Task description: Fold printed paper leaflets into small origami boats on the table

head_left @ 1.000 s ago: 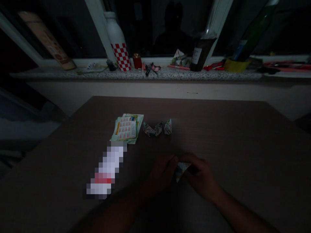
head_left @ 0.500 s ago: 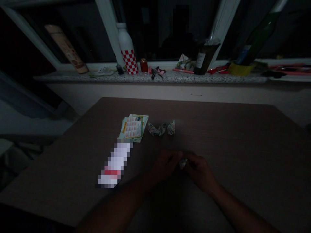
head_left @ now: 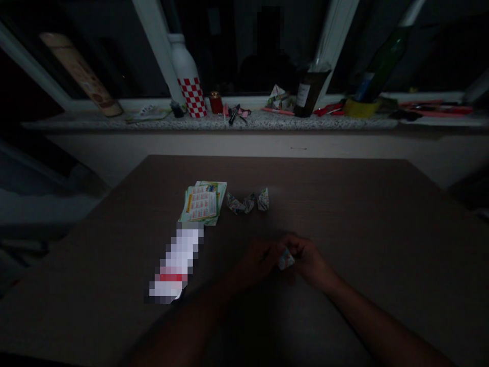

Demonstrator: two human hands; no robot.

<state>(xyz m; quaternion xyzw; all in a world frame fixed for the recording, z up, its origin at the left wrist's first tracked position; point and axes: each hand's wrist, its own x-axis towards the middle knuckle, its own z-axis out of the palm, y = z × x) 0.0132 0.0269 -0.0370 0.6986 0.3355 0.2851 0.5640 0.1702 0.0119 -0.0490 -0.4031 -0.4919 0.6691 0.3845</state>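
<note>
A small folded piece of printed paper (head_left: 286, 260) is pinched between my two hands above the dark wooden table (head_left: 362, 214). My left hand (head_left: 262, 260) is closed on its left side, and my right hand (head_left: 311, 260) grips it from the right, fingers curled. One pale, pointed face of the paper shows; the rest is hidden by my fingers. Beyond my hands lie several folded paper pieces (head_left: 263, 200) of similar print, some joined in a curved row. To their left rests a stack of printed paper slips (head_left: 202, 204).
A lit phone (head_left: 178, 260), its screen blurred out, lies left of my hands. Along the stone windowsill (head_left: 137, 124) stand a checkered white bottle (head_left: 193, 86), a small red jar (head_left: 216, 103), a dark pouch (head_left: 310, 94), a green bottle (head_left: 385, 61) and a tall tube (head_left: 80, 76).
The paper in my hands has been turned, so a larger pale face shows. My right hand has rotated slightly around it. The whole view has shifted a little to the right.
</note>
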